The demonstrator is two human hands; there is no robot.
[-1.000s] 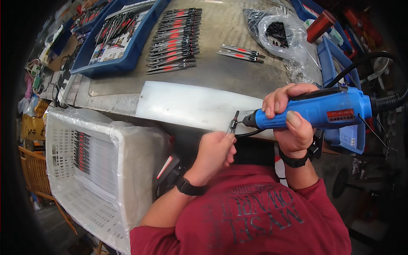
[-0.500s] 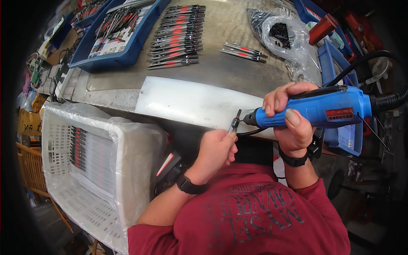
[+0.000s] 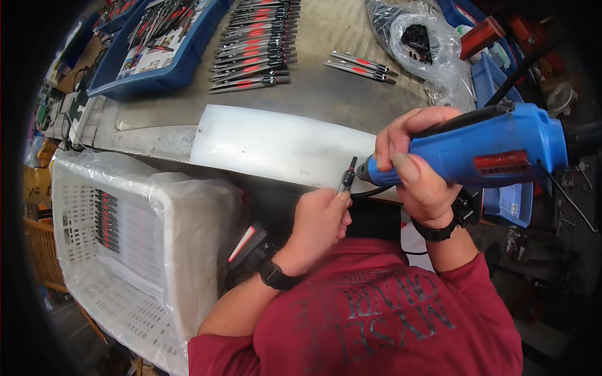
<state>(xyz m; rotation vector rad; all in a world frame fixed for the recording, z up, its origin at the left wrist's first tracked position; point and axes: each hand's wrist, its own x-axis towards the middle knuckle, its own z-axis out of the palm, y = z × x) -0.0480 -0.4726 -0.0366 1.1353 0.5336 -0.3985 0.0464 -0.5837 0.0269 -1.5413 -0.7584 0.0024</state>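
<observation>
My left hand (image 3: 316, 219) is closed around a slim grey tool with a black knobbed end, which looks like a drawing compass (image 3: 348, 178). That black end stands up out of the fist; the rest is hidden in the fingers. My right hand (image 3: 426, 178) grips a blue electric screwdriver (image 3: 511, 150), fingers over its top and thumb along the near side. The driver points left, its dark nose close to the compass's black end. Whether the bit touches the compass, I cannot tell. Beneath both hands' work lies the edge of a white board (image 3: 276, 141).
Beyond the board lie a row of grey-and-red compasses (image 3: 254, 47) and two separate ones (image 3: 360, 69). A blue tray (image 3: 166, 81) holds more. Clear bags (image 3: 439, 59) contain small black parts. A lined white basket (image 3: 166, 250) stands at left; the driver's dark cable (image 3: 520, 72) runs at right.
The screwdriver and my right hand have shifted slightly, with the driver's body now nearer and further right. My left hand keeps the compass in nearly the same place. The whole view has moved a little.
</observation>
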